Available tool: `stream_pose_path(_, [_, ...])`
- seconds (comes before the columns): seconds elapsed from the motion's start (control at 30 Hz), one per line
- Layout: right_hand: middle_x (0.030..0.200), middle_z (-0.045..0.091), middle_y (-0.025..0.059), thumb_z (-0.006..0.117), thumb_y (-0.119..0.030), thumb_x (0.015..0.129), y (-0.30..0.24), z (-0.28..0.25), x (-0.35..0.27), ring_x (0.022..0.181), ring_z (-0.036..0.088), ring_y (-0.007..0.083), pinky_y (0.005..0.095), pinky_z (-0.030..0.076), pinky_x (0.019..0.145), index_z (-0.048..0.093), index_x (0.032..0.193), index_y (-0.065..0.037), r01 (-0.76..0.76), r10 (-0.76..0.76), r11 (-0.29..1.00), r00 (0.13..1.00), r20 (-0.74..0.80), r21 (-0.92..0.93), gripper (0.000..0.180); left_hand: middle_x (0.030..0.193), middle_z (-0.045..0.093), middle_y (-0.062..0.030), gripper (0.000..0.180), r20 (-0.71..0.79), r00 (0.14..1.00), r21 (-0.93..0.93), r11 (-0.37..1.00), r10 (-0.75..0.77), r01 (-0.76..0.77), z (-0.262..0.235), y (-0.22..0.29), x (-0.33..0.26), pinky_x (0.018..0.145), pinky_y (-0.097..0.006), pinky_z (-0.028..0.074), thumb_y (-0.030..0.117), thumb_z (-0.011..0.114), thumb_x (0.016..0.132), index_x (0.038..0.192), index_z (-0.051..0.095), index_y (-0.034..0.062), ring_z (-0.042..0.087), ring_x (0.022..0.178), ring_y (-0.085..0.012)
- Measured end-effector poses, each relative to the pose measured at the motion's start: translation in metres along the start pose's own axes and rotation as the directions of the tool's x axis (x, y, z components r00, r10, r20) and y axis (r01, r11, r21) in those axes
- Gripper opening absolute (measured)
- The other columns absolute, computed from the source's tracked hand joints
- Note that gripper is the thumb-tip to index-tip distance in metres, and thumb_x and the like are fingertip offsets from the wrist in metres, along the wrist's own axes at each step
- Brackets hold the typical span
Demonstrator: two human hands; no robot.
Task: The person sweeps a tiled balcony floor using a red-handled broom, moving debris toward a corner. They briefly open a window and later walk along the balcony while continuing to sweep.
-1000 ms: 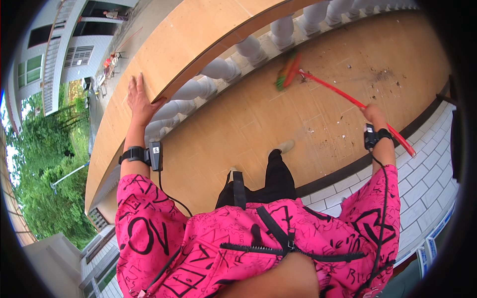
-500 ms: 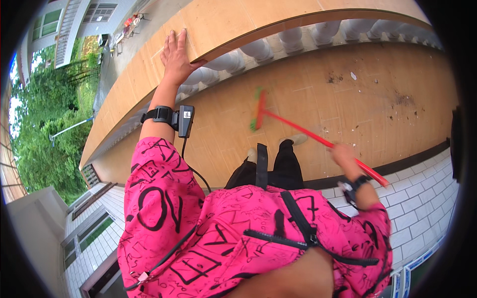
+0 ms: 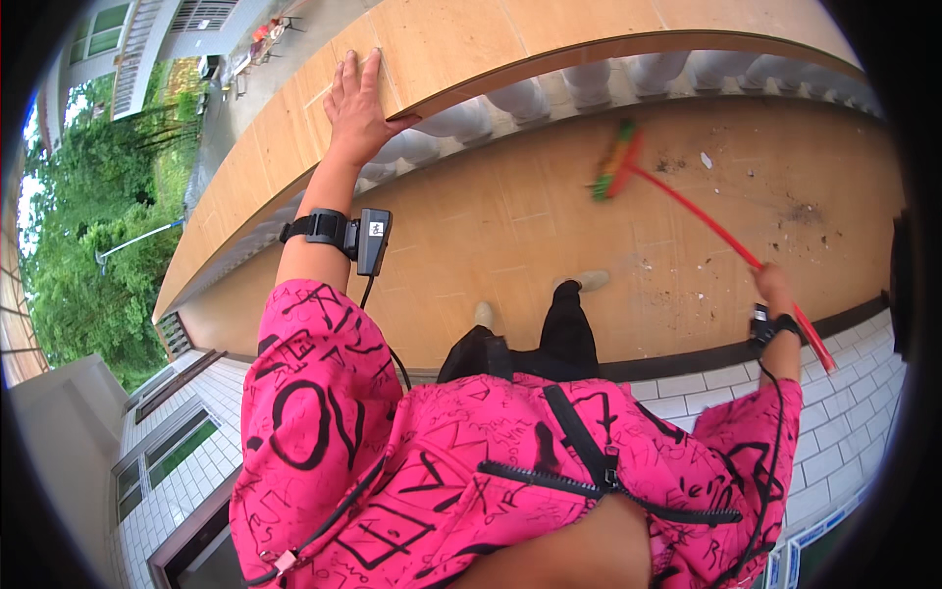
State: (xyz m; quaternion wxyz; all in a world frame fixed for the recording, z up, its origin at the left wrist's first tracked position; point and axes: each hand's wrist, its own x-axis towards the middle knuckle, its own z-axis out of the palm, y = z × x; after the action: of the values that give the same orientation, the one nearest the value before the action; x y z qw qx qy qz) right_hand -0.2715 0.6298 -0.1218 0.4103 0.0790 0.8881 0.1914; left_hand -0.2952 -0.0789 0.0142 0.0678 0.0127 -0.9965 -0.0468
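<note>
My left hand (image 3: 358,110) lies flat on the tan top of the balustrade (image 3: 461,49), its fingers spread and nothing in them. On the other side, my right hand (image 3: 774,288) is wrapped round the red handle of a broom (image 3: 708,224). The handle's end sticks out past my hand toward the white brick wall. At the far end, the broom's green and orange bristles (image 3: 614,162) are smeared by motion, over the floor near the balusters.
Dirt and debris (image 3: 803,211) lie scattered over the tan tiled floor (image 3: 442,245) on the right, with a white scrap (image 3: 706,159) near the broom head. White balusters (image 3: 520,98) line the far side. A white brick wall (image 3: 834,422) stands at the near right.
The broom has swung to the right and farther away, its head now closer to the debris. My right hand moved right with it. My left hand stays on the balustrade top.
</note>
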Motion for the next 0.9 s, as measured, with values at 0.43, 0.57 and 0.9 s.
stream_pose_path(0.43, [0.099, 0.062, 0.0165, 0.045, -0.047, 0.084, -0.045, 0.030, -0.102, 0.095, 0.058, 0.0324, 0.0415, 0.046, 0.082, 0.064, 0.097, -0.006, 0.156, -0.160, 0.971, 0.987, 0.009, 0.179, 0.047, 0.142, 0.017, -0.0190, 0.104, 0.038, 0.997, 0.031, 0.997, 0.063, -0.064, 0.000, 0.022, 0.014, 0.101, -0.050, 0.020, 0.039, 0.079, 0.056, 0.138, 0.020, 0.0154, 0.019, 0.129, -0.0371])
stream_pose_path(0.57, [0.101, 0.061, 0.0167, 0.048, -0.046, 0.083, -0.008, 0.079, -0.102, 0.096, 0.058, 0.0319, 0.0419, 0.045, 0.083, 0.063, 0.100, -0.005, -0.102, 0.048, 0.941, 0.984, 0.172, 0.324, 0.046, 0.141, 0.018, -0.0197, 0.104, 0.134, 0.990, 0.099, 0.994, 0.035, -0.048, -0.001, 0.028, 0.015, 0.102, -0.050, 0.020, 0.038, 0.078, 0.057, 0.138, 0.018, 0.0150, 0.020, 0.129, -0.0375])
stream_pose_path(0.9, [0.088, 0.059, 0.0272, 0.043, -0.040, 0.085, -0.214, 0.330, -0.353, 0.086, 0.057, 0.0411, 0.0487, 0.047, 0.074, 0.058, 0.093, -0.001, -0.369, 0.373, 0.412, 0.902, 0.216, 0.833, 0.043, 0.139, 0.018, -0.0247, 0.109, 0.198, 0.980, 0.208, 0.977, -0.008, -0.034, -0.029, -0.066, -0.056, 0.102, -0.050, 0.022, 0.037, 0.079, 0.054, 0.139, 0.013, 0.0158, 0.019, 0.128, -0.0398])
